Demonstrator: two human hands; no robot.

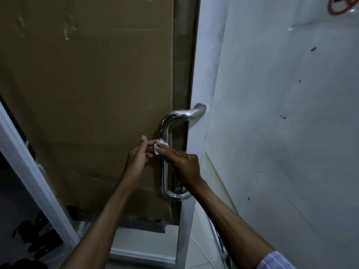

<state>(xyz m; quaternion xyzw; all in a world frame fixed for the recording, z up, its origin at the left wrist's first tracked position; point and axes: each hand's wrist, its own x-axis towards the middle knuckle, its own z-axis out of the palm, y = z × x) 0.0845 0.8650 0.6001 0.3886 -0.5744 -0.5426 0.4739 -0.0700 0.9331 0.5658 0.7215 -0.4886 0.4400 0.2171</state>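
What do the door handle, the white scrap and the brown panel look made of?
The door handle seems polished steel or chromed metal: mirror-like highlights. The white scrap is likely paper or tissue: matte, creased. The brown panel is probably cardboard: dull, faint fold lines.

The white scrap (160,146) is too small to be identified & is partly covered by fingertips of the left hand (138,158) and right hand (185,165); the mid part of the steel handle (166,131) is hidden behind the right hand. The red mark (341,5), far right, is cut off by the top edge, the striped sleeve (275,261) by the bottom edge. The dark items (37,237) at near left are too dim & blurred to be made out.
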